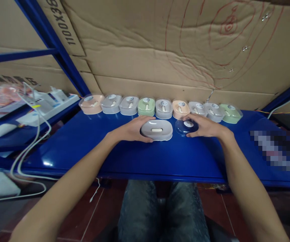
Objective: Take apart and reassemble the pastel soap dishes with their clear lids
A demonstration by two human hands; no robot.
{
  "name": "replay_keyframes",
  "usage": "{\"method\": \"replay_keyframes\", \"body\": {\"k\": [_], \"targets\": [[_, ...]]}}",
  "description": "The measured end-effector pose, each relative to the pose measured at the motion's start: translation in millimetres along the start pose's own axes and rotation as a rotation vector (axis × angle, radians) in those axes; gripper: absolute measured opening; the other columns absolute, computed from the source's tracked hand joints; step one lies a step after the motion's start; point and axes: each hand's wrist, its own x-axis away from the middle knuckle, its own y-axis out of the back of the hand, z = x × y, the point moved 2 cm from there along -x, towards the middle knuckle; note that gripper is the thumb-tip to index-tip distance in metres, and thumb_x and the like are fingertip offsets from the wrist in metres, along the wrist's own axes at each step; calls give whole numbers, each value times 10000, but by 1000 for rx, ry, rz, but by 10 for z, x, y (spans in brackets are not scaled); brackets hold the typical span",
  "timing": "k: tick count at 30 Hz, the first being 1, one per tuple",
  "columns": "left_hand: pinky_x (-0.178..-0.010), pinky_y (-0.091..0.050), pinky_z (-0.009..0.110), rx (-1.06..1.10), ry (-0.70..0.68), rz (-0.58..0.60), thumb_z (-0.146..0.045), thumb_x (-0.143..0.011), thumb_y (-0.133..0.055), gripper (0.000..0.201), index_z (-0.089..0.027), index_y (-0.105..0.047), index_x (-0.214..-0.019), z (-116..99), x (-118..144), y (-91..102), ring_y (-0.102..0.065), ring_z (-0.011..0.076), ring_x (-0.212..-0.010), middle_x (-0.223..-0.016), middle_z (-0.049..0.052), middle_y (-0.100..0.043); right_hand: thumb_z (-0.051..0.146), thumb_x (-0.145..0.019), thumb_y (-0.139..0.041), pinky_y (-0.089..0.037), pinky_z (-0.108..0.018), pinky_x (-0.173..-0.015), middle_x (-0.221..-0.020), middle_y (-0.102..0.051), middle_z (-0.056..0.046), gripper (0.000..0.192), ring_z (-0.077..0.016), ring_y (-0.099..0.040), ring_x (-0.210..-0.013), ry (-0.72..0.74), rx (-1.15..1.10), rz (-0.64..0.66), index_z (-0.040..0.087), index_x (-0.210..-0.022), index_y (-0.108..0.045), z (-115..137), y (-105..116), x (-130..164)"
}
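Observation:
A grey oval soap box (157, 135) with a pale oblong piece in its top sits uncovered on the blue table. My left hand (137, 129) grips it from the left end, thumb along the front edge. Just to its right, my right hand (202, 127) holds a clear lid (180, 127) with a round white sticker. The lid is apart from the box, and blue shows through it. Whether it touches the table I cannot tell. Behind both hands runs a row of lidded boxes in peach, grey and green, among them a green one (146, 109).
Cardboard (135, 60) walls the table's back. On the left stand a power strip (49, 107), white cables (37, 134) and a white plug-like block (1, 130). A blurred-out object (273, 151) lies at the right. The blue table's (135, 164) front edge is above my knees.

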Motion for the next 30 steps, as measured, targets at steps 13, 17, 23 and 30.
{"method": "replay_keyframes", "body": {"k": [13,17,23,30], "targets": [[-1287,-416,623,163,-77,-118,-596,-781,-939,1144,-285,-357,-1715,-19,-54,-170,-537,421,-1535,-1709,157,-508,574,-849,-905,-527,-585,-1166,-1356,-764,-89,574,-340,-688,-1300,243,-275,-512,325,-1349,-775,530,-275,-199],[-1284,-425,629,334,-74,-155,-552,-744,-987,1269,-301,-260,-1754,-4,-87,-282,-539,409,-1546,-1704,178,-511,541,-784,-964,-523,-592,-1166,-1337,-747,-94,632,-337,-693,-1271,278,-262,-533,336,-1355,-786,648,-540,-261],[-1271,-431,655,424,-87,-167,-515,-751,-992,1286,-289,-232,-1763,-20,-115,-330,-567,420,-1522,-1650,200,-570,527,-738,-995,-536,-600,-1131,-1294,-732,-86,693,-343,-689,-1235,306,-176,-478,363,-1375,-777,690,-676,-278],[-1264,-444,651,419,-63,-164,-514,-738,-1000,1283,-298,-252,-1758,-24,-114,-331,-571,426,-1516,-1642,192,-578,532,-761,-980,-531,-588,-1127,-1272,-731,-73,677,-337,-673,-1238,309,-143,-483,373,-1384,-768,696,-695,-282]]}}
